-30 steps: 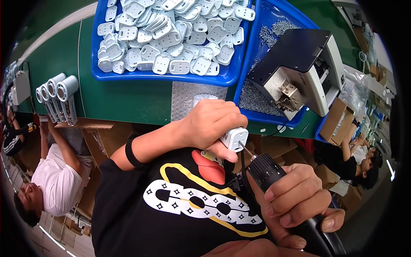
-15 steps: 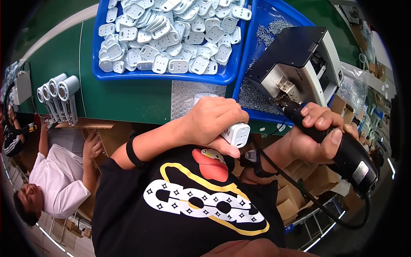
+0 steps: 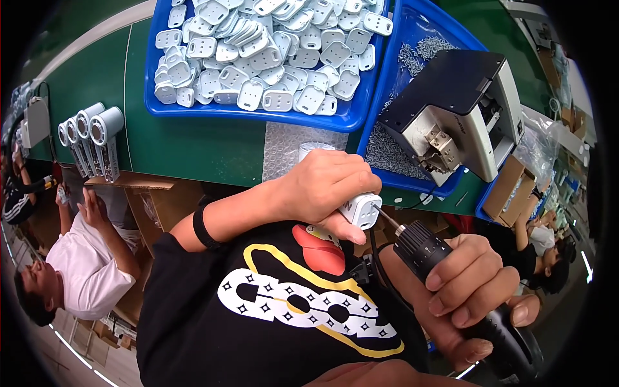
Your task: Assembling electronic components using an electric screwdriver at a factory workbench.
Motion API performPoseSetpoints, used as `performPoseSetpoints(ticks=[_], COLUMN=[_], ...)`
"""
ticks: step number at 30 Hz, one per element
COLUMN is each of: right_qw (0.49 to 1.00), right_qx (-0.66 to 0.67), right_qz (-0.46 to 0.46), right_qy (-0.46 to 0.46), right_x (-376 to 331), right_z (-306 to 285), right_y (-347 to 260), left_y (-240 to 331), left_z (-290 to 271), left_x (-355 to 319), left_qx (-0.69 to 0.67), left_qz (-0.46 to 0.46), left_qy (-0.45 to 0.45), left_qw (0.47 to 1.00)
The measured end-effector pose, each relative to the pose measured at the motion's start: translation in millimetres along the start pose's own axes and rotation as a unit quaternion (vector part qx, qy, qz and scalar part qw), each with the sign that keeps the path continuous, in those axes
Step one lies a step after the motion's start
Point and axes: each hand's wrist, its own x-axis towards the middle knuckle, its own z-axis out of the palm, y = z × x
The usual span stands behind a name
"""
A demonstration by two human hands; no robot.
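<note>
My left hand (image 3: 332, 187) is wrapped round a white handheld appliance (image 3: 361, 211), whose squared end with small holes faces right. Part of a white round piece shows behind the knuckles, over bubble wrap. In my right hand (image 3: 467, 284) is a black electric screwdriver (image 3: 422, 248), its cord running back towards my wrist. The thin bit reaches up and left to the end face of the appliance and appears to touch it at a hole. A screw at the tip is too small to make out.
Beyond my hands, a blue tray (image 3: 258, 116) holds many pale plates. A black-and-silver screw feeder (image 3: 451, 109) stands in another blue tray (image 3: 380, 90) with loose screws. Several similar white appliances (image 3: 97, 135) stand at left. A co-worker (image 3: 87, 271) is at the left; others sit far right.
My right hand has brought the screwdriver from the screw feeder down and left, so its bit is now at the appliance's end. My left hand keeps its hold, slightly shifted.
</note>
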Motion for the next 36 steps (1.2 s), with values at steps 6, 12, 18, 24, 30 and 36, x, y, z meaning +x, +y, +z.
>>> performPoseSetpoints(ticks=[6, 12, 18, 24, 30, 36], right_qw=[1.0, 1.0, 0.996, 0.968, 0.782, 0.727], right_qx=[-0.009, 0.0, 0.063, -0.15, -0.551, -0.598], right_qz=[0.008, 0.014, 0.012, 0.15, 0.255, 0.261], right_qy=[0.011, 0.005, 0.06, 0.132, -0.139, -0.213], right_x=[2, 2, -1, -15, -18, -24], right_z=[5, 18, 13, 33, 52, 52], right_y=[3, -2, -11, 35, 114, 134], left_y=[-2, -2, 23, -31, -118, -23], left_z=[2, 2, -32, -159, -279, -278], left_x=[3, 0, 6, 95, 164, 94], left_qx=[-0.008, -0.006, 0.094, 0.443, 0.691, 0.661], left_qz=[0.004, 0.014, 0.02, 0.135, -0.046, 0.064], left_qy=[0.003, 0.023, -0.039, -0.087, -0.136, 0.082], left_qw=[1.0, 1.0, 0.995, 0.882, 0.708, 0.743])
